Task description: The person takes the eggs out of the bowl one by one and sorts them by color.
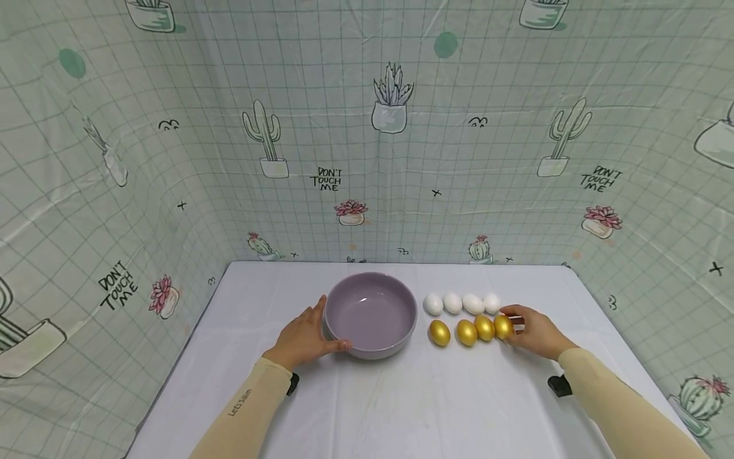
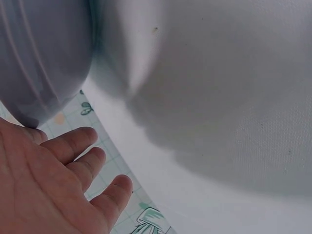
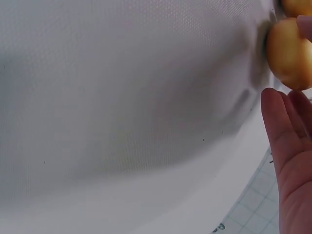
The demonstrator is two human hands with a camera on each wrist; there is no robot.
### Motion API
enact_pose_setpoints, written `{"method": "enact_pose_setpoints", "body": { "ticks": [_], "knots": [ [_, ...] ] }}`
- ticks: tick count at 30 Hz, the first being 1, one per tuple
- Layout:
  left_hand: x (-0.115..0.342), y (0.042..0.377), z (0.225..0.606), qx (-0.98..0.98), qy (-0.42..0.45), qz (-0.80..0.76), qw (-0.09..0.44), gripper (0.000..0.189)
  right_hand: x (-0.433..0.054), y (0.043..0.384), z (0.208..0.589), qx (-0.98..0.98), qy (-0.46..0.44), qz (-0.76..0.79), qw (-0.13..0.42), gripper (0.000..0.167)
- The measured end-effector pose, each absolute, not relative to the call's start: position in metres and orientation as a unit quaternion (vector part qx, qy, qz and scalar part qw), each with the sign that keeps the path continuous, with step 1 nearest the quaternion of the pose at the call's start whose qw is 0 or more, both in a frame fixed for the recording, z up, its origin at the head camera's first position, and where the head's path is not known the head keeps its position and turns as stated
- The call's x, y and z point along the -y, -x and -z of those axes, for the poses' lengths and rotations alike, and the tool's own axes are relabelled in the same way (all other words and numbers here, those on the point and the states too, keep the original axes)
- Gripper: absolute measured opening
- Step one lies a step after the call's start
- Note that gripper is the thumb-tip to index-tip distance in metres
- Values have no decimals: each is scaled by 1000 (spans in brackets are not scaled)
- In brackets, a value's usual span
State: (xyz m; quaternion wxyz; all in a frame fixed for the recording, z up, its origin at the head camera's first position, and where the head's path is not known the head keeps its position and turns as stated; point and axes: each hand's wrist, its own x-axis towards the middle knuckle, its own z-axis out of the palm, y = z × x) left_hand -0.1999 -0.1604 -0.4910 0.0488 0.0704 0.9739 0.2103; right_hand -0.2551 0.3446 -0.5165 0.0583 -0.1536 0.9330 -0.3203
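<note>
A mauve round bowl [image 1: 371,313] stands left of the eggs. My left hand [image 1: 304,338] spreads along its left side, thumb at the near rim and index finger against the wall. In the left wrist view, the other fingers [image 2: 114,197] extend loosely beside the bowl's outer wall [image 2: 44,53]. At the right end of a row of golden eggs, my right hand [image 1: 536,333] has thumb and fingers around the last golden egg [image 1: 503,327]. The right wrist view shows this golden egg [image 3: 288,53] between the thumb and the fingertips [image 3: 273,100].
Several white eggs [image 1: 453,303] line up behind the golden ones. More golden eggs [image 1: 467,332] lie left of the held one. A white cloth covers the table [image 1: 401,408]. Cactus-print curtains [image 1: 367,146] hang behind and at both sides.
</note>
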Motion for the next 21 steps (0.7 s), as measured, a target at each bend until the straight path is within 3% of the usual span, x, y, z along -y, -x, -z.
{"method": "enact_pose_setpoints", "body": {
  "ticks": [15,21],
  "knots": [
    [172,200,481,-978,-95,-183,44,126,-360,253,486,-949,137,280,38,65],
    [187,195,470,-982,-112,-152,14,127,-364,242,472,-960,156,234,17,71]
  ]
}}
